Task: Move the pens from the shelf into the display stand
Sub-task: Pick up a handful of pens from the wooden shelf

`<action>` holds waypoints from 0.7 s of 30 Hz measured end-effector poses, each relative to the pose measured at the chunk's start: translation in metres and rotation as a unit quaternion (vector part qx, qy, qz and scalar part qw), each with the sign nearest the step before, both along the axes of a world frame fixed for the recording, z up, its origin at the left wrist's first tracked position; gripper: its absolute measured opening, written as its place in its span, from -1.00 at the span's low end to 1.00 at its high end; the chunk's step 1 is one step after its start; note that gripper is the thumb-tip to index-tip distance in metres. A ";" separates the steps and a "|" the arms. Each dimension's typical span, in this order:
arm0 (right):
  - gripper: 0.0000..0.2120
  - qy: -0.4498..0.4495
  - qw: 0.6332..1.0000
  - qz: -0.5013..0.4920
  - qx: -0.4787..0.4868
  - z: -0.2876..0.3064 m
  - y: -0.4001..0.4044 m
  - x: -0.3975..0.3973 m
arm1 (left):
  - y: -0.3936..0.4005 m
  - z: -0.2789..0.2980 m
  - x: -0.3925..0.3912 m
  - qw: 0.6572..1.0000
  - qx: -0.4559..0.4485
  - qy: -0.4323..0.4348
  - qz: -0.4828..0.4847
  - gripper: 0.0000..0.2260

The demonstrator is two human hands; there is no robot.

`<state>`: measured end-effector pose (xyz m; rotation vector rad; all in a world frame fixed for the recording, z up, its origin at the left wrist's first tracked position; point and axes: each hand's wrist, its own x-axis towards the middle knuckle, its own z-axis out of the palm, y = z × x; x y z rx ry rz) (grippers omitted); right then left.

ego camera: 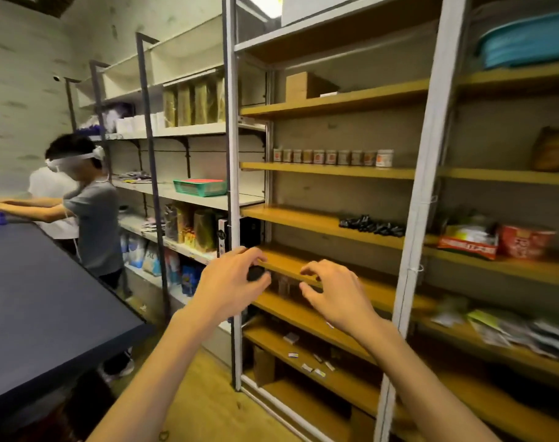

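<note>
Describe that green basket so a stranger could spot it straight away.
Start at the grey metal shelving left of the white upright post, behind the person in the grey shirt. On its middle white board sits the shallow green plastic mesh basket. It is the only green thing there, with a flat red sheet on top, unlike the brown packets above it.

Of the person only two bare forearms show, reaching in from the lower edge, with the left hand [232, 282] and the right hand [334, 296], no sleeve, and short, plain fingernails where they are visible.
</note>
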<state>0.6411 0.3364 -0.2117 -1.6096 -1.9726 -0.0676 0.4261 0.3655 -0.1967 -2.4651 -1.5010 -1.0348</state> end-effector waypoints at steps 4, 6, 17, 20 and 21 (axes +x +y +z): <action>-0.69 0.003 0.999 -0.038 -0.001 0.001 0.024 0.054 | 0.032 -0.001 0.058 0.999 0.000 0.010 -0.030 -0.70; -0.69 0.010 0.998 -0.056 0.003 0.000 0.034 0.079 | 0.047 -0.001 0.080 0.999 0.003 0.022 -0.037 -0.69; -0.68 0.023 0.993 -0.115 -0.016 -0.019 0.111 0.176 | 0.152 -0.006 0.173 0.997 -0.004 0.020 -0.080 -0.72; -0.67 0.038 0.992 -0.116 -0.022 -0.023 0.148 0.196 | 0.196 -0.011 0.196 0.995 0.000 0.019 -0.094 -0.72; -0.67 0.043 0.992 -0.117 -0.022 -0.025 0.162 0.202 | 0.213 -0.012 0.202 0.995 -0.002 0.018 -0.097 -0.71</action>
